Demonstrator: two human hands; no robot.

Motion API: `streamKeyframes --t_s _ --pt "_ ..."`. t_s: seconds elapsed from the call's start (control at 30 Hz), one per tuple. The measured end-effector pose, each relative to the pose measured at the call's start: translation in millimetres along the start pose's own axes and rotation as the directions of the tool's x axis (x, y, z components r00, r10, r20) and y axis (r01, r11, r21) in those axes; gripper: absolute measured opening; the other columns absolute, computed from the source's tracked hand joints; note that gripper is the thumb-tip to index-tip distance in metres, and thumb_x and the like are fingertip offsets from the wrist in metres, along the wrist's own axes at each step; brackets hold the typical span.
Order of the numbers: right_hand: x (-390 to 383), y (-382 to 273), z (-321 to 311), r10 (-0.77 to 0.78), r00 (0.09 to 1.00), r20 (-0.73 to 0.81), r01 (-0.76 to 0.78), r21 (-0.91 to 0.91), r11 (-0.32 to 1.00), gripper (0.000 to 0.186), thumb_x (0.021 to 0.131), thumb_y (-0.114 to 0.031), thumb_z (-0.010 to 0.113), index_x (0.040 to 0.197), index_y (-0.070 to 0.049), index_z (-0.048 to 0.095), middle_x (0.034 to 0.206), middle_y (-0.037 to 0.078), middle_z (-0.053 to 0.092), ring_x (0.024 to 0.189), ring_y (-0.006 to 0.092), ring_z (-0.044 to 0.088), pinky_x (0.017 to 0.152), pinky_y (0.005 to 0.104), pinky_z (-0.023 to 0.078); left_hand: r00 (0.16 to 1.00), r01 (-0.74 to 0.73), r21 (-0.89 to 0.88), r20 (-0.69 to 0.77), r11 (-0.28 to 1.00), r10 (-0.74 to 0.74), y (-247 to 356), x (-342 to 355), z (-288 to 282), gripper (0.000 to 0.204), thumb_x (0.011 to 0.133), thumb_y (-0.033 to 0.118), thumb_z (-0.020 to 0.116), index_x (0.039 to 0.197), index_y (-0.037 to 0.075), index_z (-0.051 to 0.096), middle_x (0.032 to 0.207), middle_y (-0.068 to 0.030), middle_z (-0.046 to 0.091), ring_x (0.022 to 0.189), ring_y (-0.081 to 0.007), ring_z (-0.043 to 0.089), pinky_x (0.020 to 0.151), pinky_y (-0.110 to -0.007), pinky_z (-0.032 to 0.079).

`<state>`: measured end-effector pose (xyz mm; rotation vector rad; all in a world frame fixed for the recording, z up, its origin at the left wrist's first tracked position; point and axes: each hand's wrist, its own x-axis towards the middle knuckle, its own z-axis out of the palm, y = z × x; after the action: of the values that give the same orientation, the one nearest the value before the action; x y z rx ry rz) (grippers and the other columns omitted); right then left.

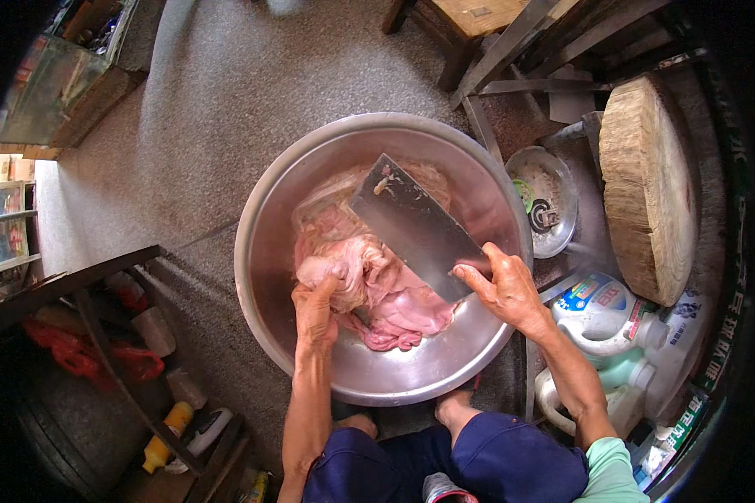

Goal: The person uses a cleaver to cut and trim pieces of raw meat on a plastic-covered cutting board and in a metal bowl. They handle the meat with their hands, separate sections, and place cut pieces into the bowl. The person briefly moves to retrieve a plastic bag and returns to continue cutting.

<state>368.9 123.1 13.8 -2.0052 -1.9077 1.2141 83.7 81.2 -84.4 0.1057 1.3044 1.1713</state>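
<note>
A wide metal basin (pixel 386 387) stands on the floor in front of my knees, with pink raw meat (pixel 407 306) in a heap inside it. My left hand (pixel 317 308) is closed on a pale fold of this meat at the heap's left side. In my right hand (pixel 505 289) is a broad cleaver (pixel 413 226), gripped at its lower right end. Its dark blade slants up to the left over the heap and covers part of it. Bits of pale residue cling near the blade's far corner. The cleaver's handle is mostly hidden by my fingers.
Right of the basin, a round metal dish (pixel 558 239) holds a dark coil. Beyond it a thick round wooden block (pixel 646 189) stands on edge, with plastic jugs (pixel 600 314) below. A wooden stool (pixel 478 12) is at the top; a yellow bottle (pixel 168 436) lies lower left.
</note>
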Motion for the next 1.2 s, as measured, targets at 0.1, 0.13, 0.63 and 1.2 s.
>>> streamKeyframes --t_s 0.1,0.13,0.63,1.2 --pt "-3.6 -11.0 -3.2 -0.031 0.997 0.076 0.028 0.044 0.999 0.034 0.091 -0.028 0.073 0.096 0.003 0.058 0.087 0.022 0.072 0.08 0.0364 0.072 0.067 0.0405 0.055 0.984 0.102 -0.145 0.161 0.984 -0.078 4.9 0.2 -11.6 0.041 0.077 -0.004 0.065 0.118 -0.004 0.062 0.11 -0.0088 0.069 0.095 -0.0199 0.069 0.089 -0.035 0.056" --pt "-6.6 -15.8 -0.5 -0.075 0.995 0.072 0.067 0.107 0.992 0.035 0.091 -0.03 0.072 0.097 0.002 0.06 0.083 0.021 0.072 0.075 0.0382 0.071 0.068 0.0432 0.055 0.979 0.095 -0.147 0.191 0.985 -0.066 5.2 -0.2 -11.0 0.041 0.077 -0.004 0.064 0.118 -0.002 0.062 0.109 -0.0082 0.069 0.096 -0.0201 0.069 0.089 -0.036 0.056" --pt "11.2 -0.9 -8.3 -0.046 0.978 0.204 0.037 0.047 0.998 0.044 0.09 -0.038 0.07 0.103 0.004 0.064 0.09 0.023 0.072 0.089 0.0408 0.07 0.078 0.0462 0.054 0.964 0.159 -0.188 0.241 0.969 -0.112 15.9 -20.9 -17.1 0.072 0.059 -0.015 0.05 0.129 -0.002 0.055 0.119 -0.0121 0.064 0.112 -0.0304 0.063 0.09 -0.036 0.053" --pt "1.1 -27.0 -23.6 -0.089 0.982 0.164 0.085 0.029 0.996 0.035 0.091 -0.027 0.073 0.093 0.004 0.059 0.092 0.019 0.074 0.085 0.0304 0.074 0.072 0.0367 0.057 0.949 0.111 0.035 0.292 0.993 -0.117 28.3 -39.1 -13.3 0.073 0.058 -0.012 0.061 0.13 0.0 0.056 0.123 -0.008 0.065 0.11 -0.0231 0.062 0.094 -0.033 0.05"
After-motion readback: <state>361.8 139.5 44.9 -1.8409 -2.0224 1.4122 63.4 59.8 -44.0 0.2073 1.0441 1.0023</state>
